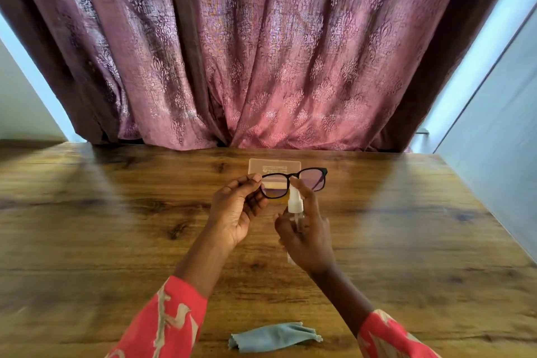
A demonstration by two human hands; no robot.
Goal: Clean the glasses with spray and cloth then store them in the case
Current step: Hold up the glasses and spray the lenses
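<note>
A brown wooden table (116,227) with dark knots and a glossy grain fills the lower half of the frame. A crumpled light blue cleaning cloth (273,336) lies on it at the bottom centre. A flat, translucent rectangular case (270,165) with faint print lies near the table's far edge, at mid-frame.

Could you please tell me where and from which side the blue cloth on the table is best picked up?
Probably pinch the raised, bunched middle of the blue cloth from straight above. It lies crumpled and free on the table, near the front edge, and its folds give the fingers something to catch.
</note>
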